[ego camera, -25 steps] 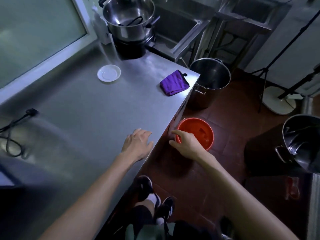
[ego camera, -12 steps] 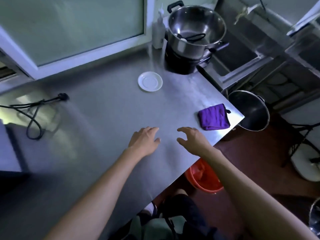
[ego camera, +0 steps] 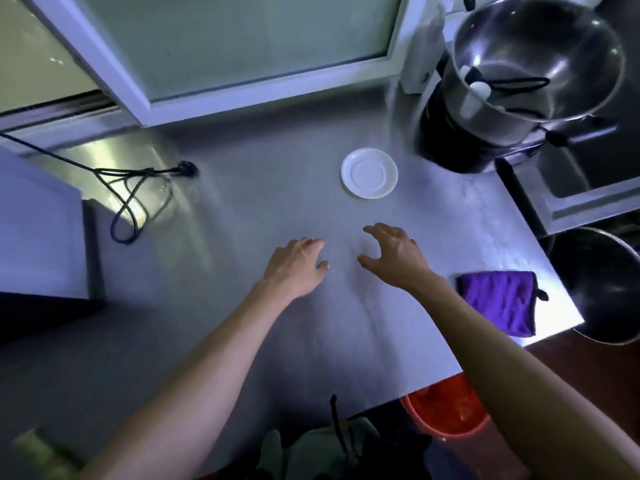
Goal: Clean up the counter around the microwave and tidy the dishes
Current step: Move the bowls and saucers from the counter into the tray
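- Both hands have come forward over the brushed stainless steel counter (ego camera: 207,306) since a second ago, when the right hand (ego camera: 394,258) was off the counter's edge, above the red plastic bucket (ego camera: 446,414) on the floor.
- The left hand (ego camera: 294,265) lies low over the metal, fingers loosely together, holding nothing.
- The right hand hovers with fingers spread and slightly curved, empty.
- Judged from this, the next item to tidy is the small round white saucer (ego camera: 369,172), just beyond the hands.
- A soft purple cloth (ego camera: 498,301), folded square, lies near the counter's right edge.
- A shiny steel pot (ego camera: 540,60) sits on a dark burner at the back right.
- A black power cord (ego camera: 131,188) lies looped beside the microwave (ego camera: 38,237).
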`<state>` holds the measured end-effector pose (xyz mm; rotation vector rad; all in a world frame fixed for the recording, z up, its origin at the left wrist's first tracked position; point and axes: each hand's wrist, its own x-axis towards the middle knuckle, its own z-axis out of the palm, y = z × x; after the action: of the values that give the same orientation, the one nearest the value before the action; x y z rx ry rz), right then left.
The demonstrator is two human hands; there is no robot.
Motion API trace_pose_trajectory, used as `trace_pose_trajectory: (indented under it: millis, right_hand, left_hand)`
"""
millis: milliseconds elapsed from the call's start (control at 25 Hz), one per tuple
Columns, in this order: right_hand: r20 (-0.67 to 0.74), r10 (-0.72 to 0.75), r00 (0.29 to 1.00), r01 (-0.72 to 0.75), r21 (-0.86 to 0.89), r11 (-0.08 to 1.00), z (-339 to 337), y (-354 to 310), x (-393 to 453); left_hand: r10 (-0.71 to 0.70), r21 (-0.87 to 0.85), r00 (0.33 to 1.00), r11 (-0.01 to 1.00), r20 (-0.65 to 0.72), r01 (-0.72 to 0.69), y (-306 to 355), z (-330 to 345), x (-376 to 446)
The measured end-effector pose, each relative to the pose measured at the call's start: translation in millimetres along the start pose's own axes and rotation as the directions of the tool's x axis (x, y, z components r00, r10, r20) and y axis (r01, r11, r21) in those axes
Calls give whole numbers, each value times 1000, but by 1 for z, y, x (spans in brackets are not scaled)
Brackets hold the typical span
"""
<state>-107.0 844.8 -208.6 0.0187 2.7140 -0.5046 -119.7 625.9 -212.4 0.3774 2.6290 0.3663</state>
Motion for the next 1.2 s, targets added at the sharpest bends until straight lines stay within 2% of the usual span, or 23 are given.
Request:
trace_pose_trajectory:
  millis: [200,640,840,960,1200]
  right_hand:
    - [53,-26,998,29,-56,998,-15,19,70]
    - [82,-108,991,126,-261,957,-21,46,187]
    - [87,-136,987,155,-260,953,-18,44,218]
    - [146,-143,979,179,-275,945,-16,44,231]
    - [128,-128,983,159,-268,950,-9,46,217]
  left_hand:
    - [-87,-17,996,996,-31,86,11,-11,50]
    - [-159,-55,987,986,-37,157,13,-23,121]
    - [-157,-63,988,986,3,157,16,-25,136]
    - [-161,-74,987,984,3,161,14,-25,140]
    - [-214,-89,977,973,3,213,14,-24,124]
